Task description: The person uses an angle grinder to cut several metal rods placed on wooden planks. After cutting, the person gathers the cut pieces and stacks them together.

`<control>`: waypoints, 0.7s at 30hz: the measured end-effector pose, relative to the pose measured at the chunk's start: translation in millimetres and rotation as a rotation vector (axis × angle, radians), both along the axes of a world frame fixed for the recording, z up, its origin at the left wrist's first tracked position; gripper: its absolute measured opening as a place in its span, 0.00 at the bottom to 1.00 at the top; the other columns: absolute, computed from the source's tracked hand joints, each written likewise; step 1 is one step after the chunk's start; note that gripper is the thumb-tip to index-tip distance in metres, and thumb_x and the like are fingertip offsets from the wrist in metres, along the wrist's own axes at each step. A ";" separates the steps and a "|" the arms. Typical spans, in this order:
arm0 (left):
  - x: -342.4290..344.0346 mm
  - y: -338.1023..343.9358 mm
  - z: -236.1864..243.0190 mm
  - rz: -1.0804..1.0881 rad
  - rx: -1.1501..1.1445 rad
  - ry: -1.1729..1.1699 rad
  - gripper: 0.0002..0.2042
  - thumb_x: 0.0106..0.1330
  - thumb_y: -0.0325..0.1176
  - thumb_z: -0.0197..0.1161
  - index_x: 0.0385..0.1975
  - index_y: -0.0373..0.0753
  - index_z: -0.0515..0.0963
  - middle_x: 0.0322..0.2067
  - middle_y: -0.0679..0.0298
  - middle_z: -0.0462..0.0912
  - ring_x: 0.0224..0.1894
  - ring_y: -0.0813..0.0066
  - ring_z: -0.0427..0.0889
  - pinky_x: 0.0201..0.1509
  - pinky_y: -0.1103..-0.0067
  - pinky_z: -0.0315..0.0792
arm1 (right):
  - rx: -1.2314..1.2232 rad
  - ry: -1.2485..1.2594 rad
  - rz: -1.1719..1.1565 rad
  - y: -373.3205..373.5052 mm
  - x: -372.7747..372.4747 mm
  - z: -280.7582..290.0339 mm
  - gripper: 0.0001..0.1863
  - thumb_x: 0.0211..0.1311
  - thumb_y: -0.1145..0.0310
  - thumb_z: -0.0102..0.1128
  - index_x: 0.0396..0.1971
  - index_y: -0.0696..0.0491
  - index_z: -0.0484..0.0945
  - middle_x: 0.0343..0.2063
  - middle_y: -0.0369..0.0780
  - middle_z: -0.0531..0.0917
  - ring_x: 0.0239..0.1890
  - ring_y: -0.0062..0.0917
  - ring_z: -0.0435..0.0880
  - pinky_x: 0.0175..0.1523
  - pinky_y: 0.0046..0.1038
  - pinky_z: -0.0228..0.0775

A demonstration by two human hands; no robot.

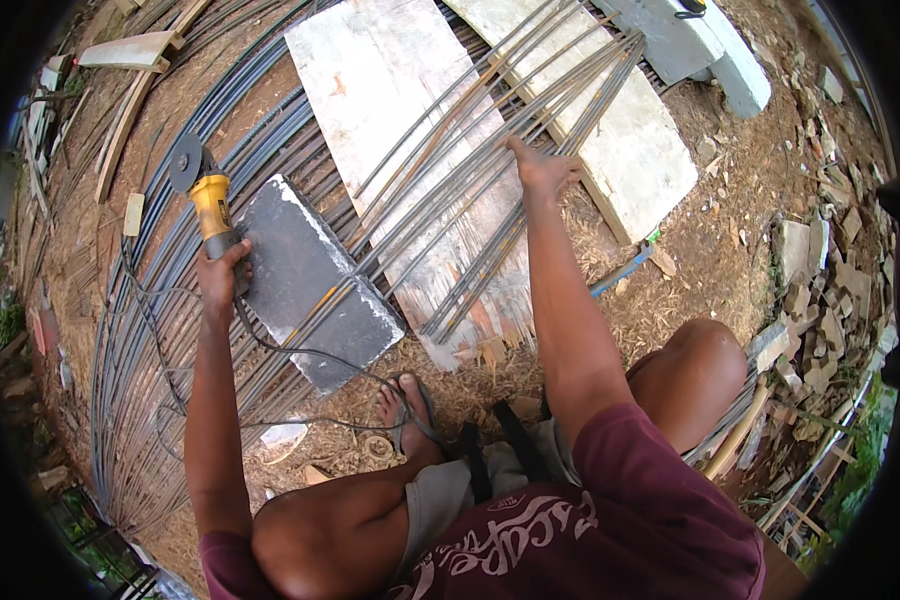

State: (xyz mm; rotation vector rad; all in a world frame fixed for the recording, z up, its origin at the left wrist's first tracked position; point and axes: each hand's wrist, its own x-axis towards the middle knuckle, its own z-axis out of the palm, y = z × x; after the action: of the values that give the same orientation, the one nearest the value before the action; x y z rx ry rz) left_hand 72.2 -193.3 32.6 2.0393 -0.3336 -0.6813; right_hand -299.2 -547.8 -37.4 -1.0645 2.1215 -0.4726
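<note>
My left hand (226, 272) is wrapped round the body of a yellow and black angle grinder (211, 205). The grinder's disc points away from me, and a dark cord trails from its rear end. A loose bundle of thin steel rods (460, 190) slants across a worn plywood board (410, 130) and a dark slab with white edges (305, 270). At the right side of these rods is my right hand (544, 172), its fingers spread. One finger reaches to the rods; whether it touches them I cannot tell. Nothing shows in that hand.
Long rebar (155, 290) curves along the ground at left. A thick pale slab (620, 130) lies under the rods' far ends, near a grey block (675, 40). A blue tool (625, 270) rests on straw-littered soil. Rubble (835, 300) is heaped at right; curved timber (125, 130) lies far left.
</note>
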 end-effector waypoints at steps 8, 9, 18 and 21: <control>-4.0 -1.2 3.5 -0.016 -0.025 0.022 0.17 0.62 0.33 0.79 0.42 0.37 0.76 0.27 0.67 0.81 0.21 0.76 0.82 0.26 0.78 0.79 | -0.034 0.083 -0.002 5.7 9.7 -0.8 0.57 0.49 0.53 0.84 0.69 0.65 0.54 0.66 0.58 0.68 0.66 0.50 0.76 0.69 0.47 0.75; -3.6 -1.7 4.4 -0.008 0.002 0.002 0.17 0.62 0.33 0.79 0.42 0.37 0.76 0.27 0.67 0.81 0.21 0.76 0.82 0.26 0.78 0.79 | -0.046 0.050 -0.013 5.7 8.1 -2.9 0.56 0.50 0.54 0.84 0.69 0.64 0.55 0.65 0.58 0.69 0.66 0.50 0.77 0.69 0.47 0.75; -3.2 0.5 5.0 0.008 -0.038 0.036 0.16 0.61 0.29 0.78 0.43 0.37 0.76 0.29 0.66 0.83 0.23 0.78 0.81 0.26 0.79 0.78 | -0.118 0.042 0.020 6.1 -3.2 -10.2 0.70 0.46 0.48 0.86 0.78 0.63 0.45 0.70 0.63 0.63 0.73 0.56 0.67 0.73 0.52 0.68; -3.6 -0.9 5.6 0.021 -0.022 0.023 0.16 0.61 0.29 0.78 0.44 0.36 0.76 0.29 0.65 0.83 0.23 0.77 0.81 0.26 0.79 0.78 | -0.059 0.062 0.019 5.7 9.7 -3.1 0.77 0.43 0.45 0.88 0.80 0.62 0.39 0.73 0.64 0.56 0.76 0.58 0.60 0.76 0.55 0.62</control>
State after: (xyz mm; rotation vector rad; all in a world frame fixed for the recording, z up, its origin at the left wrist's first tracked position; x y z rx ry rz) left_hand 68.6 -194.2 38.1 2.0095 -0.3047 -0.6849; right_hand -289.4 -542.1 -40.5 -1.1451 2.1611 -0.5014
